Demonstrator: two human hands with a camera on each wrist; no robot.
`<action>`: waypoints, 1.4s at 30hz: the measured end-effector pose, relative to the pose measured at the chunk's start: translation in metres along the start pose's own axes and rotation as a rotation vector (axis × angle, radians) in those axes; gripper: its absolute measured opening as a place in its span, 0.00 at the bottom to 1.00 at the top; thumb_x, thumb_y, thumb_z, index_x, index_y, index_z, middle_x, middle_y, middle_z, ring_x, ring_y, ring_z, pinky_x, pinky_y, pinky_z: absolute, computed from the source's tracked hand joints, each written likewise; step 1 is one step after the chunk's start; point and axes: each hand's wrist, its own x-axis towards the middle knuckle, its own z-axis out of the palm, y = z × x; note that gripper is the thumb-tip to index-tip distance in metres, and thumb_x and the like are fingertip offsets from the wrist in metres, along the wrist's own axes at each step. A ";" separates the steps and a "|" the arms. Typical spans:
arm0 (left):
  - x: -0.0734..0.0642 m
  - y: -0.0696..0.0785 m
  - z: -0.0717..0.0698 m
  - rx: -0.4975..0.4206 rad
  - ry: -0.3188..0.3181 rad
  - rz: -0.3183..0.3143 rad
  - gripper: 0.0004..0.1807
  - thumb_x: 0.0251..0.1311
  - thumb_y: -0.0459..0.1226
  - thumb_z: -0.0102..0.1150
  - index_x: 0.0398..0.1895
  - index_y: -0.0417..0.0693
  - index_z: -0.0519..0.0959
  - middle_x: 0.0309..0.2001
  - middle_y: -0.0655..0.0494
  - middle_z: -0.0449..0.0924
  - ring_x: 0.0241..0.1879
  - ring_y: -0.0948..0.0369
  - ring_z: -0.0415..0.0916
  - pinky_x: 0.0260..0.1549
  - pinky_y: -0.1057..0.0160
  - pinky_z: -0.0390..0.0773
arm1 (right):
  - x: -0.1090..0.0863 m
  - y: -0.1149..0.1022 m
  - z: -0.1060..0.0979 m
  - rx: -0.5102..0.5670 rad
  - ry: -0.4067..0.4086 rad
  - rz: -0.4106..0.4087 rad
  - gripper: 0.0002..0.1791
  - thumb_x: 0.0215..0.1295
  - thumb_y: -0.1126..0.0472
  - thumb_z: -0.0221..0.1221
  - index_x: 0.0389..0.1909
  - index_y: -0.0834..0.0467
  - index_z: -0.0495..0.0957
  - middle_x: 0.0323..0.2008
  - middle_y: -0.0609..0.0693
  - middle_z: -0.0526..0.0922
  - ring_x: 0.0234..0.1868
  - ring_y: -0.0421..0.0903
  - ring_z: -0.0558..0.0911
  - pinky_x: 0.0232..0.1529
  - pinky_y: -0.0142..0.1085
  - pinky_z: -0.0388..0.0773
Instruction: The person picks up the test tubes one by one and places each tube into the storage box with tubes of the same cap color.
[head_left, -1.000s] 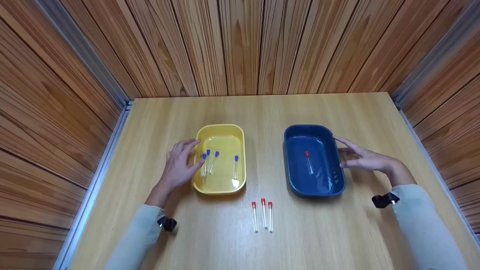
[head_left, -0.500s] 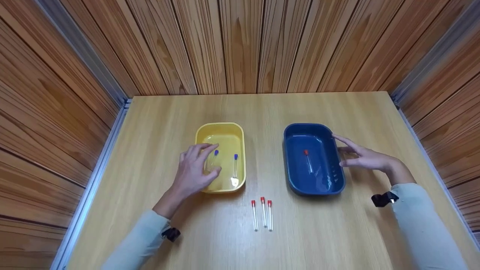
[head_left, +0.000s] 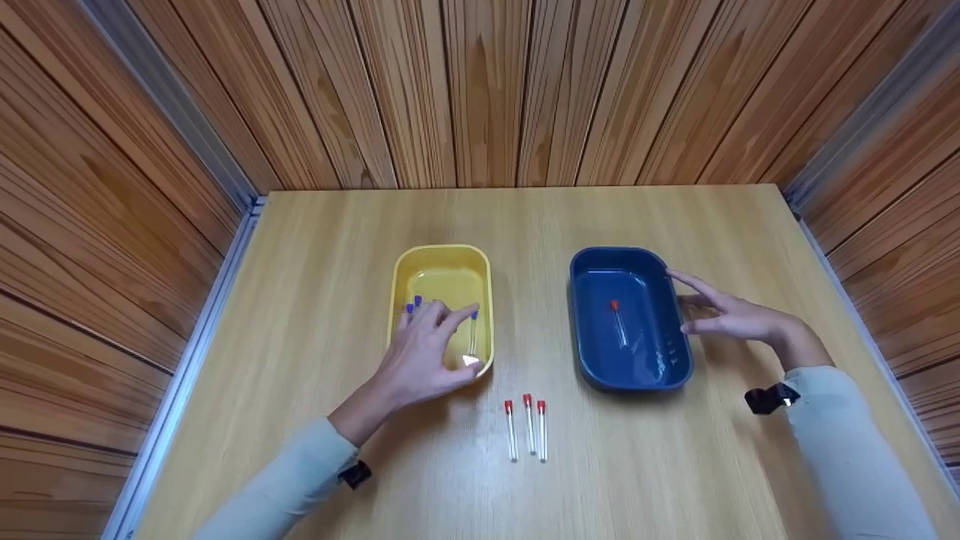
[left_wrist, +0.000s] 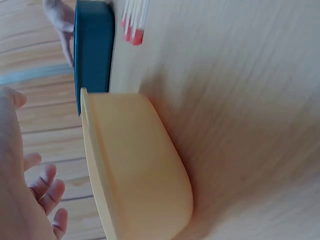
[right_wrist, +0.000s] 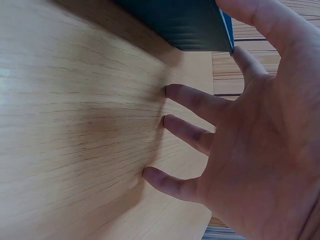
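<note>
My left hand (head_left: 420,360) hovers over the yellow tub (head_left: 442,281), thumb and index finger spread apart. They reach to either side of a clear tube with a blue cap (head_left: 473,330). Two other blue caps (head_left: 418,301) peek out left of the fingers; the hand hides the rest. In the left wrist view the hand (left_wrist: 17,185) stands above the tub's rim with nothing held. My right hand (head_left: 731,319) is at the right wall of the dark blue tub (head_left: 600,360), with index fingertip and thumb at its rim. One red-capped tube (head_left: 619,326) lies inside that tub.
Three red-capped tubes (head_left: 531,431) lie side by side on the wooden table (head_left: 637,465), in front of the gap between the tubs. Wood-plank walls (head_left: 495,90) close off the back and both sides. Metal rails (head_left: 187,337) run along the table's side edges.
My left hand has moved right across the yellow tub, from its left rim to the blue-capped tube on the right side. My right hand and the red-capped tubes have stayed put.
</note>
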 end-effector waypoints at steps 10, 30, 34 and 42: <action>-0.004 0.030 0.008 0.032 -0.222 0.004 0.54 0.59 0.69 0.70 0.88 0.69 0.66 0.56 0.51 0.78 0.53 0.55 0.72 0.54 0.53 0.70 | 0.001 0.001 0.000 0.022 -0.002 0.012 0.55 0.83 0.53 0.63 0.95 0.45 0.34 0.91 0.75 0.46 0.89 0.85 0.46 0.76 0.90 0.46; -0.003 0.066 0.030 0.012 -0.492 0.100 0.63 0.58 0.75 0.71 0.93 0.69 0.56 0.64 0.51 0.85 0.54 0.57 0.79 0.50 0.58 0.81 | 0.000 0.001 -0.001 0.027 -0.012 0.007 0.55 0.83 0.52 0.62 0.95 0.44 0.34 0.92 0.72 0.42 0.89 0.83 0.46 0.77 0.90 0.45; -0.008 0.067 0.040 0.028 -0.521 0.130 0.61 0.58 0.75 0.71 0.92 0.67 0.60 0.59 0.53 0.86 0.52 0.60 0.79 0.48 0.64 0.76 | 0.000 0.001 -0.001 0.032 -0.015 0.004 0.55 0.83 0.52 0.62 0.95 0.44 0.34 0.92 0.71 0.40 0.89 0.83 0.46 0.77 0.90 0.44; -0.016 0.066 0.063 0.069 -0.460 0.165 0.59 0.54 0.75 0.74 0.87 0.62 0.69 0.44 0.61 0.81 0.40 0.67 0.68 0.38 0.70 0.61 | 0.000 0.001 -0.002 0.030 -0.015 0.018 0.56 0.83 0.51 0.62 0.95 0.45 0.33 0.92 0.74 0.43 0.89 0.84 0.45 0.77 0.90 0.47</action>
